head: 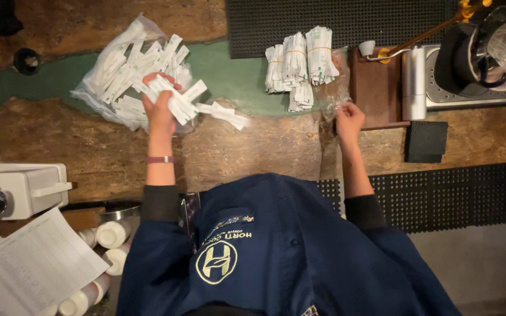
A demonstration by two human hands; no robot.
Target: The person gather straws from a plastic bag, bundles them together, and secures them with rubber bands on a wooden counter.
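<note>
The left hand [160,111] is closed around a fanned bunch of white paper packets [174,96], held just above the wooden counter [89,146] at the near edge of a loose pile of the same packets [127,70], which lies on a clear plastic bag. Two or three packets [225,112] lie apart on the counter just to the right of the held bunch. The right hand [349,120] pinches the edge of a second clear plastic bag [336,88], fingers curled shut on the film. Just left of it stand four banded bundles of packets [300,67], touching one another, near a wooden tray [376,88] and a metal appliance [469,76]. Risk 1: the bunch in the left hand is fanned out rather than squared, so the outer packets could slip free if the grip loosens or the wrist tilts. Risk 2: the loose pile rests on slippery film; dragging a hand through it could push packets toward the far edge or onto the green strip [235,76]. Risk 3: the bag held by the right hand lies against the banded bundles, so a sharp pull could topple them or sweep them toward the tray. Risk 4: the strays on the counter may be missed when a bunch is counted. A paper sheet [30,269] and white bottles [112,234] sit below the counter at the left, well apart from both hands.
</note>
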